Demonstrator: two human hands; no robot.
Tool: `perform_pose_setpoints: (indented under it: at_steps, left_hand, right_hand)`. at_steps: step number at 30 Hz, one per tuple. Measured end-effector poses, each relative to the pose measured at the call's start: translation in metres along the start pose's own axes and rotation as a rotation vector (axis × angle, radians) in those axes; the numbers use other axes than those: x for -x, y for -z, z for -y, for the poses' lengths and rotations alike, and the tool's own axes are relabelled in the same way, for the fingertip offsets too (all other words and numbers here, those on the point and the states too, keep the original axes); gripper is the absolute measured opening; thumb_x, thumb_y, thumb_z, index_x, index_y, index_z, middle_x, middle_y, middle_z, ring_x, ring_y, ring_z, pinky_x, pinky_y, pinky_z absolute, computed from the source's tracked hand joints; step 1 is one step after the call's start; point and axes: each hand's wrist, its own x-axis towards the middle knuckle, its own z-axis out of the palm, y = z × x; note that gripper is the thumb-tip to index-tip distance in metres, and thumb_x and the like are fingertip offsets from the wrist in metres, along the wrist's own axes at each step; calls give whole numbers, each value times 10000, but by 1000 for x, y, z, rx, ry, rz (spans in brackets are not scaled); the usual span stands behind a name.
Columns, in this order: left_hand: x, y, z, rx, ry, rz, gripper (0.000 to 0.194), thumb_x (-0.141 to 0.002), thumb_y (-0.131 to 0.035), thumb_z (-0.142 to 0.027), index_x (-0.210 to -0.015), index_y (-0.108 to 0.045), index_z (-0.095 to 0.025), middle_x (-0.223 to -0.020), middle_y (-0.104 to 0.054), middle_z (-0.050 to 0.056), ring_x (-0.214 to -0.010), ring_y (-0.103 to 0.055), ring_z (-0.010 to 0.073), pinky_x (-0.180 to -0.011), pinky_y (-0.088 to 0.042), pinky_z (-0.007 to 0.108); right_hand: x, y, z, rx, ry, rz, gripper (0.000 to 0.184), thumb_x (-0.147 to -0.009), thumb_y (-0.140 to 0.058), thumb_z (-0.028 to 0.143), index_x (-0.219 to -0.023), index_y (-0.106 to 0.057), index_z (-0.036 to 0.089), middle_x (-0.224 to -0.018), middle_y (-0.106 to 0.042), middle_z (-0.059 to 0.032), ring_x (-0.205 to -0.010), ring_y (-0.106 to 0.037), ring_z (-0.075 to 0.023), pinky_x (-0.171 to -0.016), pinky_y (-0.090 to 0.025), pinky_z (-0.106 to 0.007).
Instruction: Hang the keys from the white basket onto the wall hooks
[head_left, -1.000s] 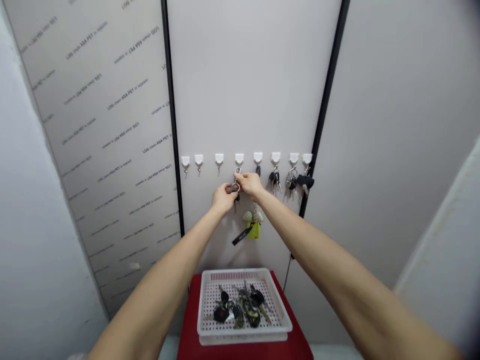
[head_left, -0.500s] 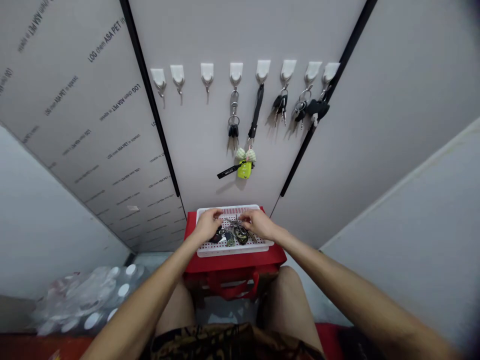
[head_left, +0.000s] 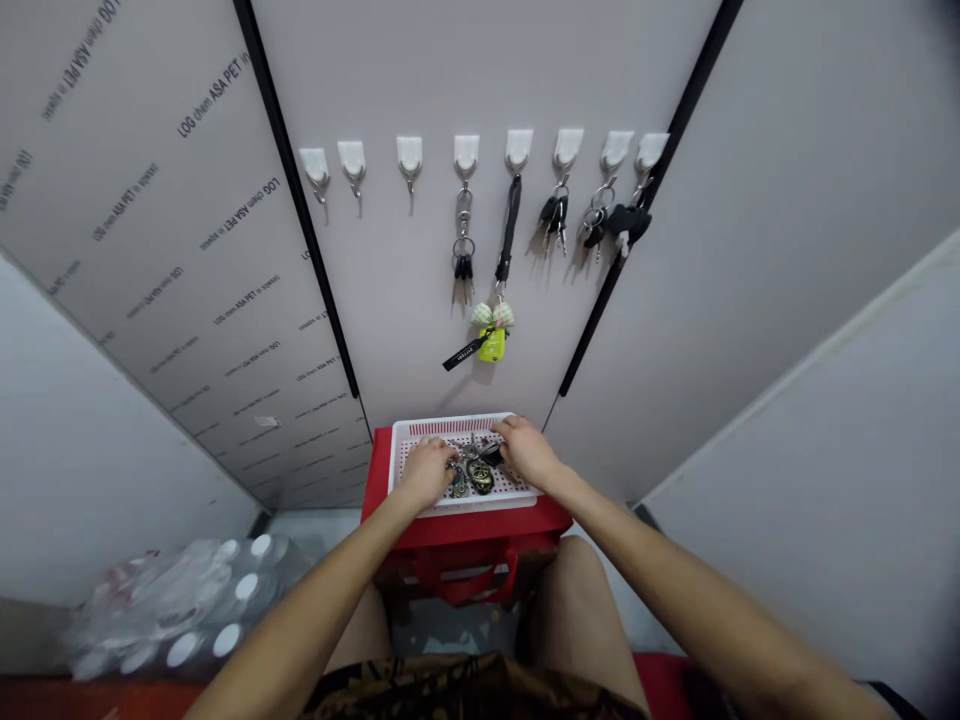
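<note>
A white perforated plastic basket [head_left: 395, 458] holds several bunches of keys. My left hand [head_left: 429, 472] is in its left half, fingers curled down over a bunch of keys [head_left: 459, 484] that they partly hide. At the right side, my right hand [head_left: 527, 452] has its fingers bent around keys with a black head [head_left: 491, 455]; the fingertips are partly hidden. Between the hands lies a round, dark, brass-coloured key fob [head_left: 480, 476]. Metal keys and rings overlap around it.
The basket rests on a red bag [head_left: 472, 530] between my knees. A row of white hooks [head_left: 466, 152] runs along the wall; several carry keys, one a black strap [head_left: 508, 232] with a yellow-green fob [head_left: 492, 345]. Wrapped plastic bottles [head_left: 187, 600] stand at lower left.
My left hand has moved slightly right and down over the keys. My right hand has shifted a little right, leaving the round fob more exposed. The view has tilted slightly.
</note>
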Motion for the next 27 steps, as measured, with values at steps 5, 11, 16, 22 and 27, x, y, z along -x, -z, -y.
perform_pose_setpoints:
  at_steps: [5,11,16,22,27]
  left_hand:
    - [-12,-5,-16,-25,-142,86,237,-598,-484,-276,-815,-568,-230,-792,-539,61,-806,-425,207,-682,-313,293]
    - [-20,-8,-21,-99,-165,80,239,-605,-479,-254,-825,-557,-203,-820,-538,84,-815,-439,224,-680,-308,309]
    - [-17,-8,-12,11,-131,21,195,-668,-395,-242,-769,-555,-191,-786,-551,68,-770,-470,178,-684,-301,268]
    - [-23,6,3,369,157,-194,248,-693,-326,-249,-614,-541,-153,-591,-541,22,-592,-463,121,-562,-309,209]
    - [-31,25,10,846,289,-295,224,-652,-359,-282,-593,-517,-135,-481,-463,-38,-470,-396,76,-468,-288,175]
  right_hand:
    - [5,2,7,18,159,176,240,-574,-477,187,-796,-569,173,-802,-546,-72,-800,-454,-175,-691,-317,-246]
    - [8,-3,10,111,97,215,190,-569,-486,248,-700,-595,164,-756,-569,-100,-703,-497,-187,-587,-332,-249]
    - [4,-5,8,-22,56,206,174,-562,-490,269,-651,-592,161,-631,-577,-65,-588,-496,-149,-502,-316,-221]
    - [0,-12,1,-458,32,71,254,-592,-431,182,-805,-564,141,-643,-563,-12,-565,-471,-96,-538,-349,-203]
    - [-4,-9,10,-793,27,30,413,-576,-453,158,-987,-472,125,-877,-550,-50,-717,-490,-114,-672,-373,-243]
